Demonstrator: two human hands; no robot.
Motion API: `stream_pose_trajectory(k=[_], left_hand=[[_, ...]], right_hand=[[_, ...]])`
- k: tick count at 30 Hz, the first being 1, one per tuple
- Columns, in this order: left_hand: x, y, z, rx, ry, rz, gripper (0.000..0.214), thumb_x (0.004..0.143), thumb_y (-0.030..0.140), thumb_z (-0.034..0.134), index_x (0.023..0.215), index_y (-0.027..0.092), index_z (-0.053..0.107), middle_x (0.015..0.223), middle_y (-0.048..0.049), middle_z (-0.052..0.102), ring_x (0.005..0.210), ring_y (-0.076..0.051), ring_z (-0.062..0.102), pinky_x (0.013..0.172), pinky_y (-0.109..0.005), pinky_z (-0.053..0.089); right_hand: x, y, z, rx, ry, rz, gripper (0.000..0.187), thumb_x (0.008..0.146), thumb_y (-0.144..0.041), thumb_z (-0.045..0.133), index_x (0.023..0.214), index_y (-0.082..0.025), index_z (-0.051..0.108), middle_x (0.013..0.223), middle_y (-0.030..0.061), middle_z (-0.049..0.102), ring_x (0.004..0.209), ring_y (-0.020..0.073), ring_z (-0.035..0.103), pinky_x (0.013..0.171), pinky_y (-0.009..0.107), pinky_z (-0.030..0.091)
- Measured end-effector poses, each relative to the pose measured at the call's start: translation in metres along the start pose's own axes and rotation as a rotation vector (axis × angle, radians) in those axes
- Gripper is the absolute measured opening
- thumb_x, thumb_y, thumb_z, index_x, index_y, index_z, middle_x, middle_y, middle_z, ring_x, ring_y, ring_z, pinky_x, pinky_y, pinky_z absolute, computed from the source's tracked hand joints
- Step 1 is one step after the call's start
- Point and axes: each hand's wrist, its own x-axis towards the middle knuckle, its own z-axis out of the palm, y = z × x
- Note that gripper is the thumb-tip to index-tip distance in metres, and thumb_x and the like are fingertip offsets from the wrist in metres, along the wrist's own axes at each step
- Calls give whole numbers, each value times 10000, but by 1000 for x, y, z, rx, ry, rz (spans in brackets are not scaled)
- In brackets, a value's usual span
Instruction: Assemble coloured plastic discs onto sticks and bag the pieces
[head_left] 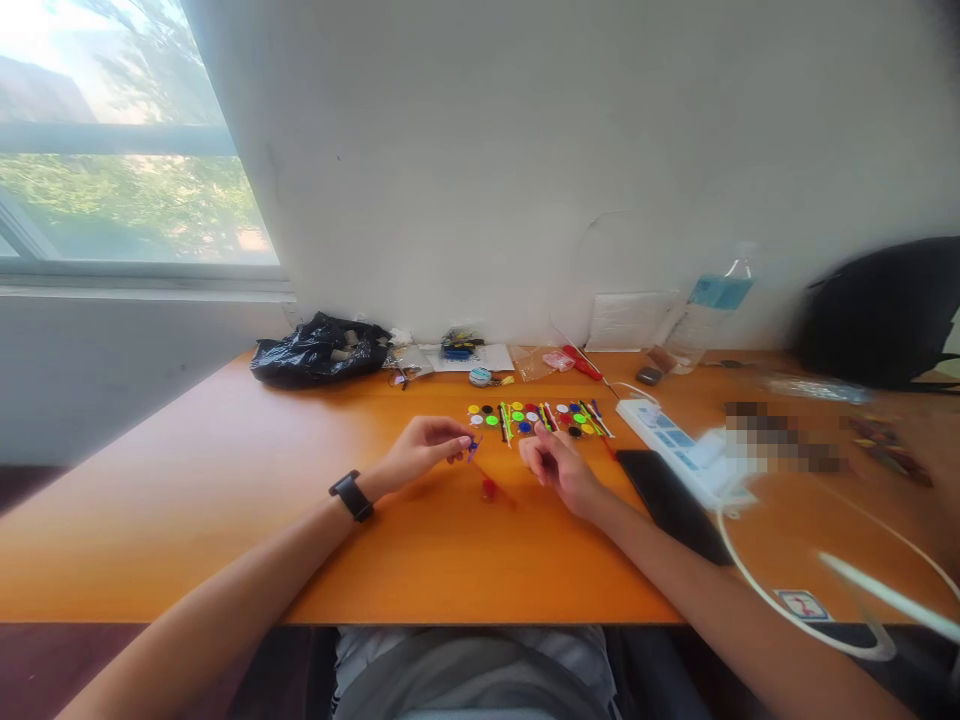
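Note:
My left hand [435,443], with a dark watch on its wrist, pinches a small blue plastic piece [474,447] with thin arms between thumb and fingertips. To its right, my right hand [559,468] is closed with the thumb on top. Whatever it may hold is hidden by the fingers. Between and just below the hands is a small red round piece [489,488], blurred, with a thin reddish streak by it. Beyond the hands lie rows of coloured discs [517,408] and several thin coloured plastic sticks [506,425].
A black plastic bag [322,350] lies at the back left of the wooden table [225,520]. On the right are a white power strip [667,450] with cables, a black phone-like slab [671,505] and a plastic bottle [709,315]. A red-handled screwdriver [585,364] lies near the wall.

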Motion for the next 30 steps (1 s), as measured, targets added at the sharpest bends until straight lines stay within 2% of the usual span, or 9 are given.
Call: stream_pose_trajectory(k=[5,9,12,14,18,24,30], left_hand=[[-1,5,1,-2,14,-2,391,861,475,811,1012,114,798,904,-98,783,712,-135,627,709,-267,525],[-2,7,1,-16,41,9,375,874,466,801,1006,116,792,936,-100,778,732,-136,618,721,-266,515],[-2,7,1,-55,49,22,363,880,456,797,1016,120,781,939,-93,767,748,-134,604,744,-268,513],[-2,6,1,-82,50,30,353,882,448,798,1014,121,777,930,-85,754,749,-131,594,751,-267,507],[-3,7,3,-126,5,30,318,904,423,780,986,117,769,889,-65,717,751,-127,584,763,-264,490],[-3,6,9,-310,2,-35,277,869,381,816,942,129,727,849,-45,669,751,-131,589,751,-267,469],[2,4,10,-556,39,-113,284,853,380,808,901,141,663,736,-21,614,638,-129,569,640,-257,436]], right_hand=[[-1,0,0,32,-8,-13,808,1022,-734,351,425,-207,482,509,20,369,585,159,379,593,333,286],[0,0,0,26,5,26,738,1007,-704,447,485,-193,557,545,19,442,585,147,392,577,316,289],[1,-3,3,1,30,47,617,967,-691,543,628,-185,642,575,-5,446,572,135,379,551,298,271],[1,-5,5,-8,29,41,510,960,-660,580,795,-190,689,600,-28,423,571,132,376,543,285,271],[0,-6,9,-130,20,-25,353,955,-554,654,1044,-213,675,694,-36,458,617,132,418,569,270,315],[-4,0,13,-325,-96,-63,245,973,-421,649,1063,-193,668,738,-22,535,653,136,477,624,272,383],[-5,0,14,-408,-89,-75,199,978,-378,624,964,-185,672,700,-22,538,628,130,470,598,265,362]])
